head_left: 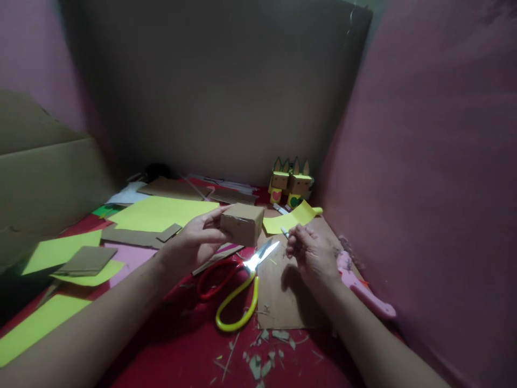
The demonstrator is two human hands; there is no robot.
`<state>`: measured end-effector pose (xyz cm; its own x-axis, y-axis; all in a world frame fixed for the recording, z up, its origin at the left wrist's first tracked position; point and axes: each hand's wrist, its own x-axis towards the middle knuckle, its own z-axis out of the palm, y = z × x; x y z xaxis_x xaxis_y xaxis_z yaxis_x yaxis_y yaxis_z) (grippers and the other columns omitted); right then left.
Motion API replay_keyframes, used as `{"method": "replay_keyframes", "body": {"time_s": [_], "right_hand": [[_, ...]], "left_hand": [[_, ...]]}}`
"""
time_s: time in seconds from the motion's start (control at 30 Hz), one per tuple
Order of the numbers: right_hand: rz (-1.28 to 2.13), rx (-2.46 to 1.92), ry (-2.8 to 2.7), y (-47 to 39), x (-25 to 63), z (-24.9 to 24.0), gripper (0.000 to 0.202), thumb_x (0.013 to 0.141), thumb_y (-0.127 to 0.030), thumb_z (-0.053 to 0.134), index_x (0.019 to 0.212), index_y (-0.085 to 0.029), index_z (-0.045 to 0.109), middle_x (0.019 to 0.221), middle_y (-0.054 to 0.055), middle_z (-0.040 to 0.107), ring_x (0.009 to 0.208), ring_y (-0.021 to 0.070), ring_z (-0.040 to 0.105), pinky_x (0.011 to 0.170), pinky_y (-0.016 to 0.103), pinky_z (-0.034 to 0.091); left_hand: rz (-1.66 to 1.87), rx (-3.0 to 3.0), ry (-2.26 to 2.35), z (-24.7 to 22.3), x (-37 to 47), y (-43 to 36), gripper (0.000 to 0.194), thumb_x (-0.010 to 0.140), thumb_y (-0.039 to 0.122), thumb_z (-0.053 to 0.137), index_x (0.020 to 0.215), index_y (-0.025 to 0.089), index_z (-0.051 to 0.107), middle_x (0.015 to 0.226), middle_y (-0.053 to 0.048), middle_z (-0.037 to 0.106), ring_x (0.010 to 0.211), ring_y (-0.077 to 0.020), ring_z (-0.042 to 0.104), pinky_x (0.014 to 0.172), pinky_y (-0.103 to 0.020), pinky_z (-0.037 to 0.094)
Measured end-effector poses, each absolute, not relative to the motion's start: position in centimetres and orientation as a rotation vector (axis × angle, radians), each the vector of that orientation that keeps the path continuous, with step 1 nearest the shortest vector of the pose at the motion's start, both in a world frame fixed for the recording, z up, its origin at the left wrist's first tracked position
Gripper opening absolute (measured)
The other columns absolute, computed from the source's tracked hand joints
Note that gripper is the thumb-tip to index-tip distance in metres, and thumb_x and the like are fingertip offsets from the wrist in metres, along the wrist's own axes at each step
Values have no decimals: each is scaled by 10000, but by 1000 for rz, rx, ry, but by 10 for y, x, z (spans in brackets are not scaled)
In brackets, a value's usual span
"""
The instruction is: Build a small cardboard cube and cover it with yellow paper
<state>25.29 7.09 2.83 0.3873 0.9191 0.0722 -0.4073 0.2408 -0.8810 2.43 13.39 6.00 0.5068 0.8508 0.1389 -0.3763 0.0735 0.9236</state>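
Brown cardboard forms the small box grasped in a person's left hand, raised above a red work surface, while the right hand grips a slim white-tipped tool between its fingers, the tip pointing toward the box. Below the box lie open scissors, one handle red, the other yellow, beside a cardboard sheet. Pale scraps litter the surface near the sheet's front edge. Yellow paper sheets and cardboard pieces spread out to the left; a curved yellow strip sits behind the right hand. Farther back stand two box-headed cardboard figures, near the wall, one bearing a pink heart. A pink-handled tool lies to the right of the right forearm.
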Motion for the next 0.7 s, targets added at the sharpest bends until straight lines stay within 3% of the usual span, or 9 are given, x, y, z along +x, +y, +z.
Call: {"method": "replay_keyframes", "body": {"time_s": [0.17,0.3,0.47,0.6,0.7], "right_hand": [[1075,-881,-739,66,243,31,423,586,-471,952,601,-165,661,508,-20,609,412,81,509,398,204,378],[1103,-877,-741,64,241,32,392,578,-424,951,580,-161,660,511,-5,621,416,93,527,391,210,373],[1158,-869,-752,62,240,33,377,555,-373,960,577,-154,653,520,-8,613,438,98,548,406,201,390],[1210,-843,-783,61,237,34,452,592,-465,946,574,-170,604,517,-16,587,439,102,539,402,205,383],[1265,-798,-777,60,236,34,504,625,-510,930,580,-187,545,516,-43,545,426,90,520,402,200,374]], "left_hand": [[909,1166,356,58,19,134,457,660,144,745,1117,171,757,1161,-120,794,1173,-328,700,1014,-388,554],[875,1147,323,53,15,138,556,631,163,736,1187,156,751,1205,-130,793,1157,-317,713,991,-380,567],[869,1085,321,49,10,140,547,590,177,736,1135,193,791,1162,-88,811,1115,-309,730,941,-355,589],[882,1096,431,49,8,137,608,588,163,728,1195,185,769,1174,-108,798,1169,-368,702,944,-418,586],[843,1093,434,50,8,135,660,558,146,776,1215,203,762,1183,-109,789,1147,-348,709,928,-380,585]]}}
